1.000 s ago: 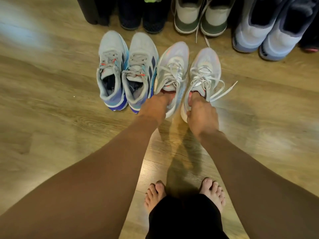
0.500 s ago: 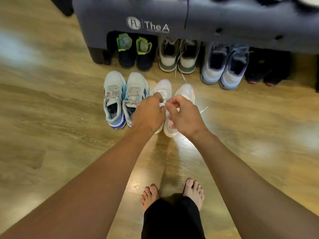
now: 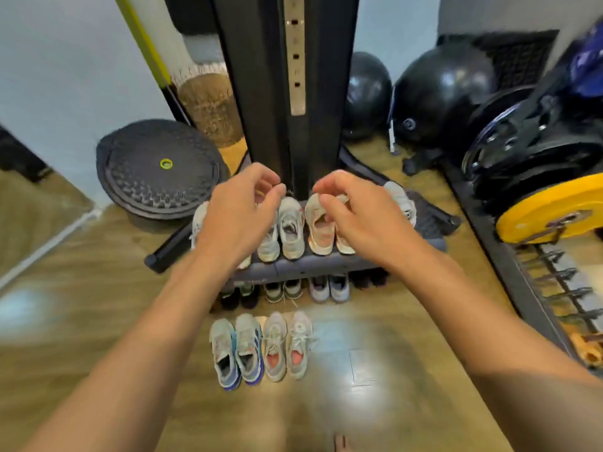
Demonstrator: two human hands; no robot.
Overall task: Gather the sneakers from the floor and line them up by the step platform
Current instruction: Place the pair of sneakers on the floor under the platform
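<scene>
Both hands sat at mid-frame, arms stretched forward. Left hand (image 3: 241, 216): fingers loosely curled, thumb apart from them, nothing held. Right hand (image 3: 352, 210): same posture, nothing between the fingers. The four floor sneakers lay well below the hands in the frame, at lower centre, in one side-by-side row, toes pointing up-frame toward the step platform (image 3: 293, 267): the blue-trimmed pair (image 3: 236, 350) on the left, the grey pair with pink insoles (image 3: 287, 345) touching it on the right. Neither hand was near that row. Both hands overlapped the sneakers on top of the platform (image 3: 290, 230); contact could not be told. More pairs (image 3: 329, 288) stood tucked under the platform edge. A black upright column (image 3: 270, 93) stood behind, a yellow weight plate (image 3: 548, 213) at right. Frame motion-blurred.
</scene>
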